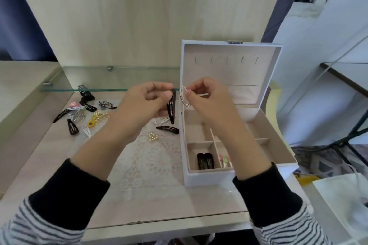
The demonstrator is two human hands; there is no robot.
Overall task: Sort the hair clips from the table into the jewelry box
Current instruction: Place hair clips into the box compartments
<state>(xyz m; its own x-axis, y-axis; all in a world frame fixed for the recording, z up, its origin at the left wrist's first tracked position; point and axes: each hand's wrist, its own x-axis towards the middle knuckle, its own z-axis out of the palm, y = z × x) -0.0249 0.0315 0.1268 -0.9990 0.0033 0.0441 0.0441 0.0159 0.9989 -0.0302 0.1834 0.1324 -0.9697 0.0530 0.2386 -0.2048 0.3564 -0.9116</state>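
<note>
My left hand (143,103) pinches a black snap clip (171,108) by its top, so it hangs point down above the table. My right hand (207,101) pinches a silver clip (184,97) just left of the open white jewelry box (207,178). Two black snap clips (205,160) lie in the box's front left compartment, and small coloured clips (225,160) sit in the compartment to their right. Another black snap clip (168,129) lies on the table beside the box. A gold clip (153,137) rests on the lace mat.
A pile of several clips (83,113), black, silver, pink and yellow, lies at the table's left under a glass shelf (83,89). The box lid (231,69) stands upright behind my hands. A white lace mat (147,161) covers the table's middle. A white bag (346,205) sits at the right.
</note>
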